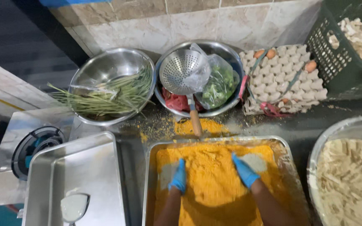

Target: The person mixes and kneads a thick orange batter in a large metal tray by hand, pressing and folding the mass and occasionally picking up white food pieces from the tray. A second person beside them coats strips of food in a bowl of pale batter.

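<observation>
Head cam: both gloved hands flat in orange crumbs

Left hand and right hand, grips spread, press into the crumb tray, its long axis running left-right.

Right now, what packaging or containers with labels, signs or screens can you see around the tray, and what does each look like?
No labels, signs or screens show; only plain packaging:
Egg carton stack: grey pulp trays tied with straps, a few brown eggs on top, right of the bowls against the wall.
Clear plastic bag: holds green leaves, lies in the middle steel bowl beside a perforated ladle.
Green plastic crate: slotted walls, top right corner, filled with pale strips.
</observation>
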Demonstrator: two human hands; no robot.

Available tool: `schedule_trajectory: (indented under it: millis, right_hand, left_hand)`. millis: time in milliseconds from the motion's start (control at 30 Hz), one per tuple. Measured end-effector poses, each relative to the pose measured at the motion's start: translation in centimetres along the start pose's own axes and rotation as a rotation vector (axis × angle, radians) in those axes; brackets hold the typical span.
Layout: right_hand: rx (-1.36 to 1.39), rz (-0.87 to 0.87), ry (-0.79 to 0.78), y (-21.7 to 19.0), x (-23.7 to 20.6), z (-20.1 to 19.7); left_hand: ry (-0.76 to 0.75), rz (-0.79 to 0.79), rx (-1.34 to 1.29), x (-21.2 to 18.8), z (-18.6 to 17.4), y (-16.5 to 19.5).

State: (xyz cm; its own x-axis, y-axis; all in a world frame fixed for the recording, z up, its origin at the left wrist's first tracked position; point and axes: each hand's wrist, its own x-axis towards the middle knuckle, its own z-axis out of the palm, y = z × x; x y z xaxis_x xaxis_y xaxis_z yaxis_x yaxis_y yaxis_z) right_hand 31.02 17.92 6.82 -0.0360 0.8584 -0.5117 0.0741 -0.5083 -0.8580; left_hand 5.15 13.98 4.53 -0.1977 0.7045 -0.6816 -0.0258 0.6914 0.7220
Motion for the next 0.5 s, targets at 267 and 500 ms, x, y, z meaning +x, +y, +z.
schedule_trajectory:
  millis: [267,500]
  right_hand:
    - [-0.150,-0.148,-0.154,-1.9,0.6,-7.2]
    - [-0.083,-0.094,-0.042,-2.1,3.6,-0.4]
  left_hand:
    - [0.049,0.401,-0.124,-0.6,-5.9,-2.6]
    - [-0.090,0.076,-0.293,4.5,-0.8,1.8]
